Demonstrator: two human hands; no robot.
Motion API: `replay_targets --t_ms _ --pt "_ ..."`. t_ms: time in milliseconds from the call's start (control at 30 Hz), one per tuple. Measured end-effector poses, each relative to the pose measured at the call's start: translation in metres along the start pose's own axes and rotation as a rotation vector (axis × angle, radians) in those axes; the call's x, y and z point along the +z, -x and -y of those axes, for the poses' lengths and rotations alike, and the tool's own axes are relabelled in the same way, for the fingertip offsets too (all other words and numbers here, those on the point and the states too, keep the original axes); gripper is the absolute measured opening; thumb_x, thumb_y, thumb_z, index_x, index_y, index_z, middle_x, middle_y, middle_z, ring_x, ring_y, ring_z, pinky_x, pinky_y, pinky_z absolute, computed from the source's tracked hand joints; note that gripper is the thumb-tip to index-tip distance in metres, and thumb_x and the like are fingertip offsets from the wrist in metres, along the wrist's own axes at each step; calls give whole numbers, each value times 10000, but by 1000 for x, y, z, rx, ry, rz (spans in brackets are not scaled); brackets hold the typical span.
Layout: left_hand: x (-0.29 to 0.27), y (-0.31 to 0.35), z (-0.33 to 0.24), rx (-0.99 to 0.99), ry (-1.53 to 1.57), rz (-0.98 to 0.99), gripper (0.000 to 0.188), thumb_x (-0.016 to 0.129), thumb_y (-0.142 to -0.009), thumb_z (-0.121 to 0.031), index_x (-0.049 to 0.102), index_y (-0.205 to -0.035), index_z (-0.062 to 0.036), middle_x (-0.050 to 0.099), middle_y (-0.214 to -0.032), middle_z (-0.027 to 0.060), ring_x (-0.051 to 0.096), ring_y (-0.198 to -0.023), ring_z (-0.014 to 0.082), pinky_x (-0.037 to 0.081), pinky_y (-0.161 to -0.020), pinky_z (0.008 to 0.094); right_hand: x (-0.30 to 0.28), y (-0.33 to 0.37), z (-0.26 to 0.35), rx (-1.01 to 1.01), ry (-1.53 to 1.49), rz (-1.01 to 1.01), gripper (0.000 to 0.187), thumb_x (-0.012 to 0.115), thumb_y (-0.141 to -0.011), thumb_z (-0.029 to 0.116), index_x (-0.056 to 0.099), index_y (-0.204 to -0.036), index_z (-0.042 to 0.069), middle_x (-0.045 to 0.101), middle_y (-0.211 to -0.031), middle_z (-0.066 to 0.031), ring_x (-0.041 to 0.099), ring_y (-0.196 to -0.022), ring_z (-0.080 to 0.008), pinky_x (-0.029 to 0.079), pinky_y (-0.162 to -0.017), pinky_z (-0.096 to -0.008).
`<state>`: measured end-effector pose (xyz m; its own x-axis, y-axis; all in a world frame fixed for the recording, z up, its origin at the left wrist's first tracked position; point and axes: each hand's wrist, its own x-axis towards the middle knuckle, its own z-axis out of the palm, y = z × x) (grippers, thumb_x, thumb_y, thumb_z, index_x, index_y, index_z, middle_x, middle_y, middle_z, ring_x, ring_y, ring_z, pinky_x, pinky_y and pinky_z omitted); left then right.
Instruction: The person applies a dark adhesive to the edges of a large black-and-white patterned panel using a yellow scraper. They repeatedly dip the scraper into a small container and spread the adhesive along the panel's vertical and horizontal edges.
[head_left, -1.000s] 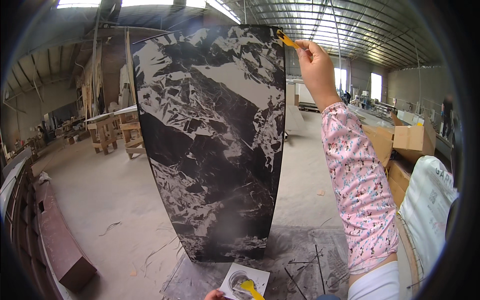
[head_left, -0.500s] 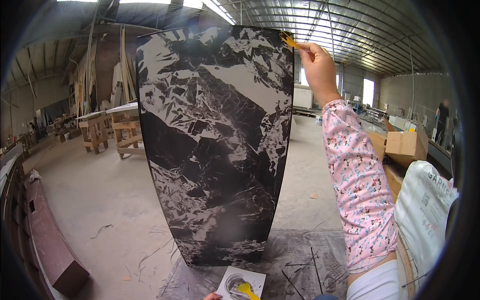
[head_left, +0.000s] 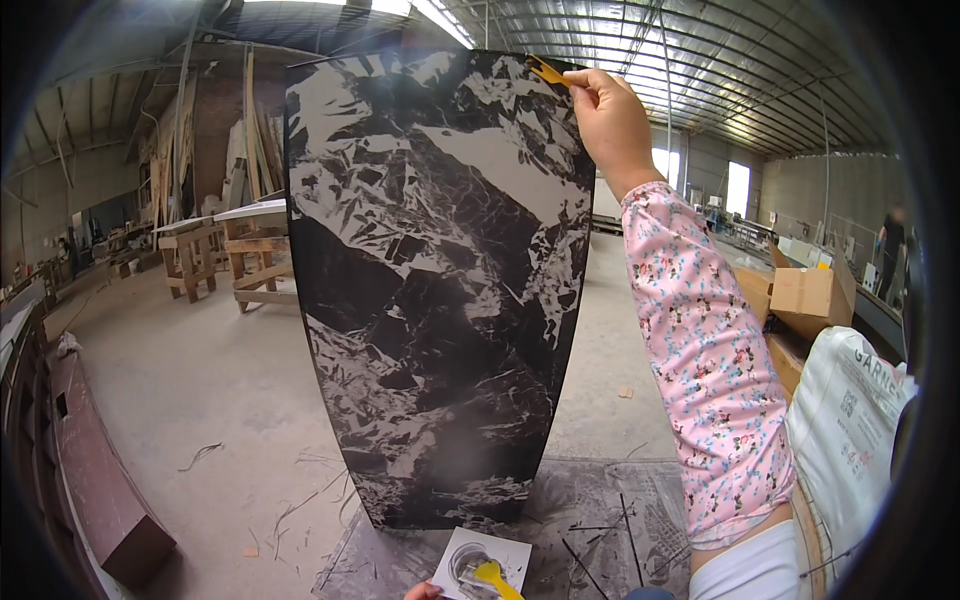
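Note:
A tall black-and-white marble-patterned panel [head_left: 440, 300] stands upright before me, narrowing toward its foot. At its top right corner my right hand [head_left: 613, 125] pinches a small yellow plastic scraper [head_left: 550, 74], whose dark-smeared end lies against the top edge. A pink flowered sleeve covers that forearm. Low in the picture, my left hand [head_left: 424, 591] grips the left side of a white square board [head_left: 511, 558]; only its fingertips show. Dark paste is smeared in a ring on the board, and a second yellow scraper [head_left: 494, 576] lies across it.
Dark strips lie on a grey-smeared sheet [head_left: 600, 510] around the panel's foot. Wooden trestles [head_left: 262, 265] stand behind left, a reddish-brown beam [head_left: 105, 470] at far left. To the right are cardboard boxes [head_left: 803, 292] and a white sack [head_left: 845, 410]. A person [head_left: 888, 245] stands far right.
My right hand and its scraper have moved left along the panel's top edge, away from the corner. The panel sits slightly further right in view. My left hand still grips the board.

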<state>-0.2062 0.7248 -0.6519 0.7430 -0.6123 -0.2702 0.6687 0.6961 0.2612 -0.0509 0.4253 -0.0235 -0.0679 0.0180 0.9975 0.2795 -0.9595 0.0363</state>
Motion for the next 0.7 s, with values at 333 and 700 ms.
replay_targets --t_ms 333,700 --pt "-2 0 16 19 -11 22 146 593 -878 -217 586 -774 -114 647 -847 32 615 -929 273 490 -889 570 -45 57 11 75 -516 30 163 547 -967 145 576 -1072 23 641 -840 -43 575 -708 -86 468 -620 -235" --pt "42 23 5 197 93 46 546 536 -742 -135 513 -1256 49 633 -1177 185 618 -1083 355 501 -945 549 -124 464 -27 1219 -913 120 235 437 -1027 236 505 -1162 56 508 -811 10 372 -611 -22 294 -518 -160"
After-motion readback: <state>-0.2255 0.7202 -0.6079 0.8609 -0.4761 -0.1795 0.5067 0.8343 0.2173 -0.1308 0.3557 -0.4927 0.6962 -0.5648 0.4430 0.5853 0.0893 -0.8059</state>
